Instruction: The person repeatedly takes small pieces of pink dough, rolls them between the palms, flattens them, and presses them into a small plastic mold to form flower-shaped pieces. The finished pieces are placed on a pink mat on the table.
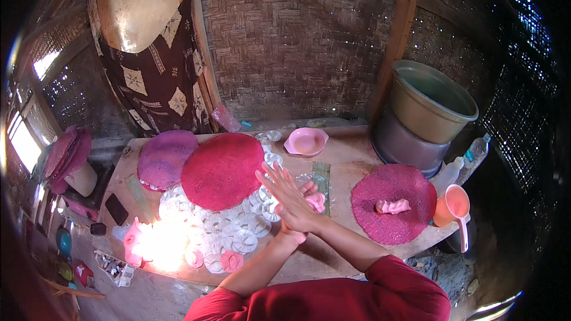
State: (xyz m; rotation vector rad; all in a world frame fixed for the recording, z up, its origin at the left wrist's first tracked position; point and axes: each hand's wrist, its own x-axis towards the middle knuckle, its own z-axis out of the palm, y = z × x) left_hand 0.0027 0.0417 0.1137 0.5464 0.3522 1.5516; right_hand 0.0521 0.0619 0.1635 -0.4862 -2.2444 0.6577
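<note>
My right hand [288, 201] reaches across from the right, its fingers stretched out and apart. Beneath it my left hand [307, 188] is mostly covered, and the wrists cross. The visible left fingertips look apart, beside a lump of pink dough [316, 202]; whether they touch it I cannot tell. Under the hands lie a clear plastic sheet and a green leaf-like strip [321, 177]. To the left, many round white swirled dough pieces [244, 240] cover the table, with a few pink ones [232, 260]. A twisted pink dough piece [394, 207] rests on a round magenta woven mat [389, 229].
Two more round mats, red [223, 169] and purple [168, 154], partly cover the white pieces. A pink bowl [306, 141] stands at the back. Large stacked tubs [431, 101], bottles and an orange dipper [451, 205] stand right. A phone [116, 209] lies left, near bright glare.
</note>
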